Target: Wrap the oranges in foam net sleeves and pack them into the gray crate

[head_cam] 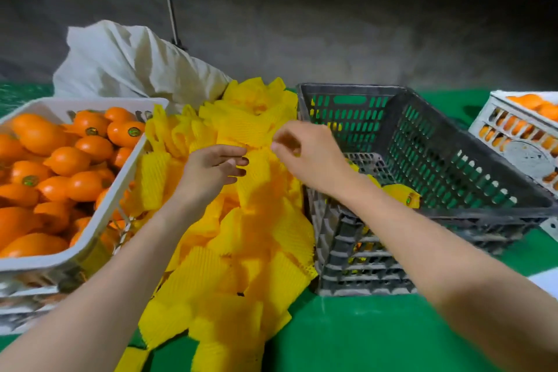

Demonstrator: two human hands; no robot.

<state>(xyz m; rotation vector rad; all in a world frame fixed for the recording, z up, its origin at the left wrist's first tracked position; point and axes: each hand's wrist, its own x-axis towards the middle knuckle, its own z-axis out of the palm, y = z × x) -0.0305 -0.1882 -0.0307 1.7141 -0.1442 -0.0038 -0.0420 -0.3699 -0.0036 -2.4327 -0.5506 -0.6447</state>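
Between the white basket (79,254) of oranges (60,160) and the gray crate (453,166), my left hand (208,172) rests straight-fingered on the foam net sleeves (256,220) while my right hand (308,151) pinches one edge, risking several clinging sleeves lifting together.

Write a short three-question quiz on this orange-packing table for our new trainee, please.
1. True or false: the gray crate already holds a wrapped orange.
2. The foam net sleeves lie: A) inside the gray crate; B) inside the white crate; C) between those two crates.
3. Fill in: the left hand and right hand are both over the ____.
Key: 1 true; 2 C; 3 foam net sleeves.
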